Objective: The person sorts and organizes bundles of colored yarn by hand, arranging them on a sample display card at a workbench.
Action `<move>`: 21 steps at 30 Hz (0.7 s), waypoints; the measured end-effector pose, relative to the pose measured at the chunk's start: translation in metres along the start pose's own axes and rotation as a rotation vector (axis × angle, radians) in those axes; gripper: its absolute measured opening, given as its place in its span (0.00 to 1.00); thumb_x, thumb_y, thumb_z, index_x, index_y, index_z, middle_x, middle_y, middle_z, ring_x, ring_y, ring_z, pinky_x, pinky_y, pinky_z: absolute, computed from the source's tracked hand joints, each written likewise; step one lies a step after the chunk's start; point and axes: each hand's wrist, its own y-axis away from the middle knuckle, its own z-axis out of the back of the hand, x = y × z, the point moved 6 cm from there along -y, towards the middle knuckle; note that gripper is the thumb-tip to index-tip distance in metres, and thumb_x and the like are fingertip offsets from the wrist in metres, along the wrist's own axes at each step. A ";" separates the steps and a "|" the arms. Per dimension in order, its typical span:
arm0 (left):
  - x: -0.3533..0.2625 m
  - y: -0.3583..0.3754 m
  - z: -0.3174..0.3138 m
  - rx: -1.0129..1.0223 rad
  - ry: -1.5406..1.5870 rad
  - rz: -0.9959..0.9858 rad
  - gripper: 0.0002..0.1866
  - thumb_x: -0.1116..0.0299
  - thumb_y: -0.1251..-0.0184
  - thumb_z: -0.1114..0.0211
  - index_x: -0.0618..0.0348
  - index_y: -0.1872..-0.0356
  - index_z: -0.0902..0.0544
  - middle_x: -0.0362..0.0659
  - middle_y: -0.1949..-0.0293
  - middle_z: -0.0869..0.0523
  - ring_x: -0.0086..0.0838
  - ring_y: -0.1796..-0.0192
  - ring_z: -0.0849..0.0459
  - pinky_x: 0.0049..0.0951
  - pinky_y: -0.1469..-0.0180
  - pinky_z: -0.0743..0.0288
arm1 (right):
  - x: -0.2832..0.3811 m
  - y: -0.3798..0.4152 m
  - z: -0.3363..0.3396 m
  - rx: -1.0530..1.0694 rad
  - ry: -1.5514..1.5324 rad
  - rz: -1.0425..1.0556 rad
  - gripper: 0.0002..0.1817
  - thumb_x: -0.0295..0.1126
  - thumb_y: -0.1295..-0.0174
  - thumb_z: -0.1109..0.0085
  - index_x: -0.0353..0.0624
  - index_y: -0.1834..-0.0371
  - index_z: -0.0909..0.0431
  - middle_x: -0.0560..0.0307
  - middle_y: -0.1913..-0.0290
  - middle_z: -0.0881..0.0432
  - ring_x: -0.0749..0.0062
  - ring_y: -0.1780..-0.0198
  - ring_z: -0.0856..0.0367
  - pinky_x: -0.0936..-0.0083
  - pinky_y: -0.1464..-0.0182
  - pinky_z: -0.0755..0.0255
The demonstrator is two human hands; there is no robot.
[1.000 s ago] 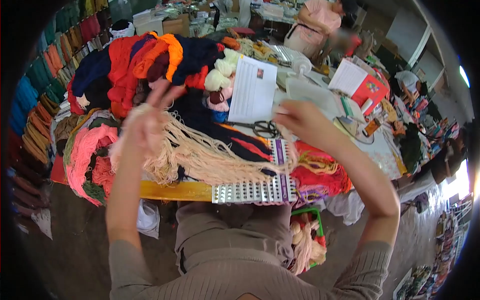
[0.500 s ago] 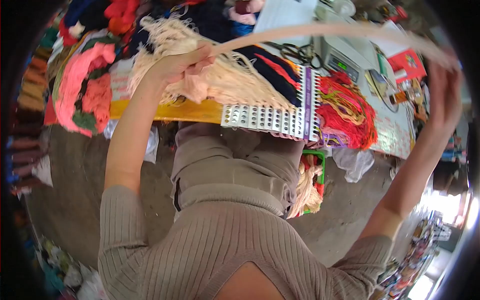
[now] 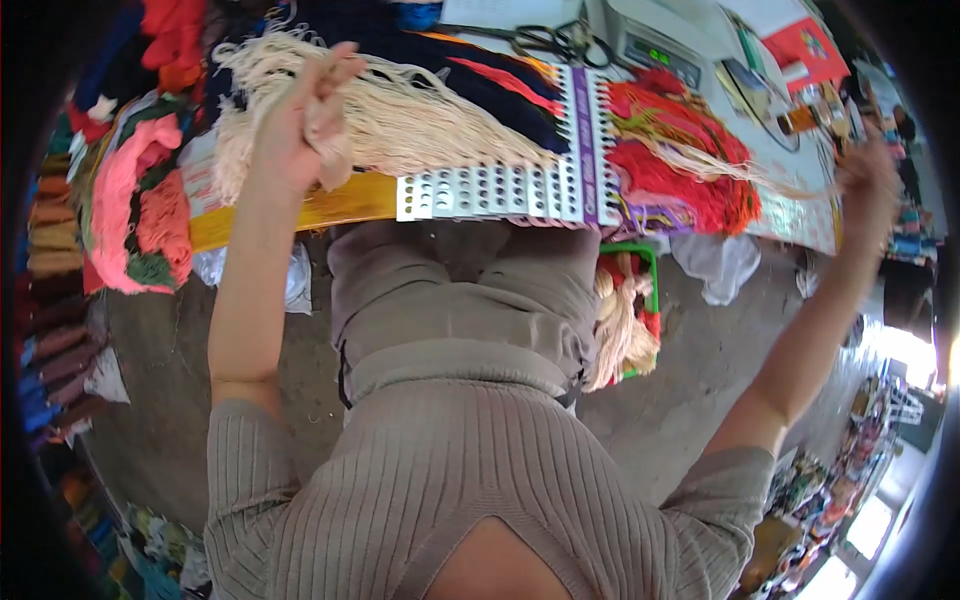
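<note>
My left hand (image 3: 308, 125) is raised over the left part of the table, its fingers curled around a bunch of pale peach thread (image 3: 328, 152). Below and beside it spreads a cream thread fringe (image 3: 430, 115), whose strands run to a white punched card (image 3: 480, 196) with a purple strip (image 3: 583, 150). Far to the right, my right hand (image 3: 868, 180) is smeared by motion. Loose pale strands (image 3: 720, 168) trail from it leftward across a heap of red and multicoloured thread (image 3: 670, 130); its fingertips are hard to make out.
Black scissors (image 3: 565, 42) and a scale (image 3: 650, 50) with a green display stand at the back. Coral skeins (image 3: 135, 210) hang at the left table edge. Beneath the table, a green basket (image 3: 655, 285) holds peach yarn. A small amber bottle (image 3: 800, 120) lies at right.
The peach band stretched high between my hands has dropped from there; loose strands now trail low from my right hand. My right hand has moved down, my left slightly left and up.
</note>
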 end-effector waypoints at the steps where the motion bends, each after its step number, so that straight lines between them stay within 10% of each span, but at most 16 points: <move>1: 0.028 -0.001 -0.020 -0.002 0.033 0.107 0.20 0.62 0.28 0.49 0.65 0.43 0.29 0.47 0.49 0.21 0.10 0.84 0.41 0.09 0.83 0.45 | -0.003 0.035 -0.054 -0.020 0.678 0.125 0.16 0.37 0.35 0.47 0.40 0.49 0.24 0.70 0.73 0.28 0.86 0.72 0.34 0.85 0.69 0.39; 3: 0.092 0.000 -0.057 0.140 0.097 0.417 0.19 0.61 0.29 0.48 0.62 0.43 0.28 0.46 0.48 0.21 0.11 0.84 0.39 0.10 0.83 0.43 | -0.060 0.079 -0.138 0.385 0.152 -0.039 0.10 0.36 0.35 0.46 0.43 0.56 0.23 0.66 0.65 0.24 0.83 0.64 0.27 0.82 0.60 0.32; 7: 0.173 0.025 -0.095 0.047 -0.033 0.816 0.21 0.57 0.28 0.49 0.61 0.43 0.30 0.43 0.49 0.21 0.14 0.79 0.28 0.11 0.85 0.37 | -0.151 0.141 -0.219 0.562 0.260 -0.198 0.12 0.31 0.37 0.43 0.40 0.55 0.32 0.63 0.72 0.22 0.83 0.73 0.26 0.85 0.70 0.31; 11: 0.187 0.028 -0.109 0.055 -0.127 0.819 0.22 0.55 0.28 0.50 0.60 0.42 0.30 0.41 0.49 0.22 0.21 0.66 0.19 0.12 0.83 0.32 | -0.175 0.155 -0.233 0.492 0.111 -0.243 0.08 0.30 0.39 0.42 0.36 0.63 0.22 0.61 0.77 0.22 0.81 0.73 0.24 0.83 0.70 0.30; 21: 0.196 0.003 -0.116 0.164 -0.561 0.622 0.12 0.67 0.33 0.44 0.57 0.51 0.23 0.38 0.63 0.19 0.16 0.78 0.26 0.15 0.82 0.42 | -0.177 0.157 -0.233 0.392 0.276 -0.008 0.06 0.28 0.39 0.43 0.36 0.63 0.22 0.60 0.75 0.23 0.84 0.71 0.28 0.83 0.69 0.33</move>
